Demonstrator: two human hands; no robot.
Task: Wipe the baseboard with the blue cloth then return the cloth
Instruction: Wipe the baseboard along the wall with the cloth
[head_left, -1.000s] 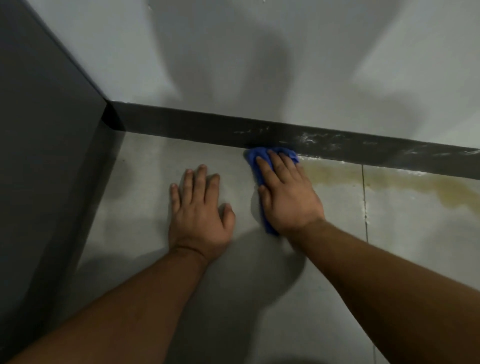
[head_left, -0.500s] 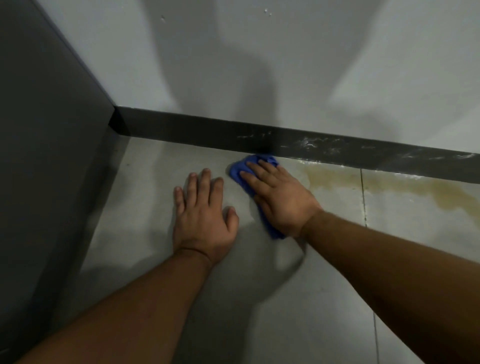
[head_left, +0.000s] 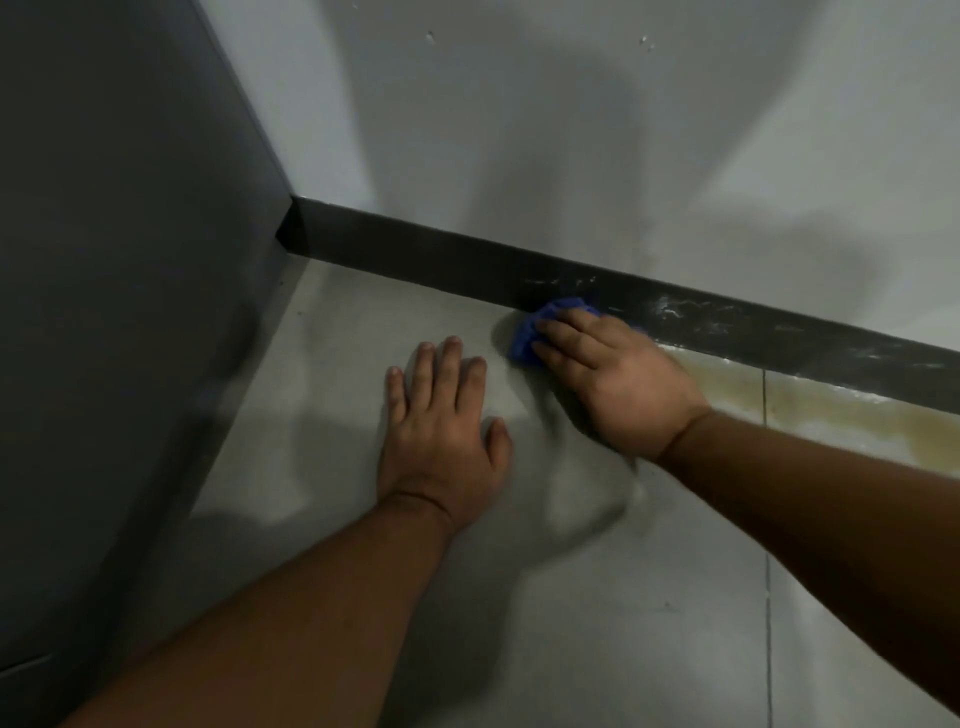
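right hand (head_left: 618, 379) presses the blue cloth (head_left: 540, 327) against the baseboard (head_left: 415, 244); left hand (head_left: 441, 426) lies open, flat on the floor (head_left: 623, 623).

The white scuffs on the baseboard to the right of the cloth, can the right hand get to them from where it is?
Probably yes. The right hand presses the blue cloth against the baseboard, and the white scuffs lie just along it with nothing between.

Indoor room corner: baseboard (head_left: 467, 260), tiled floor (head_left: 623, 597)
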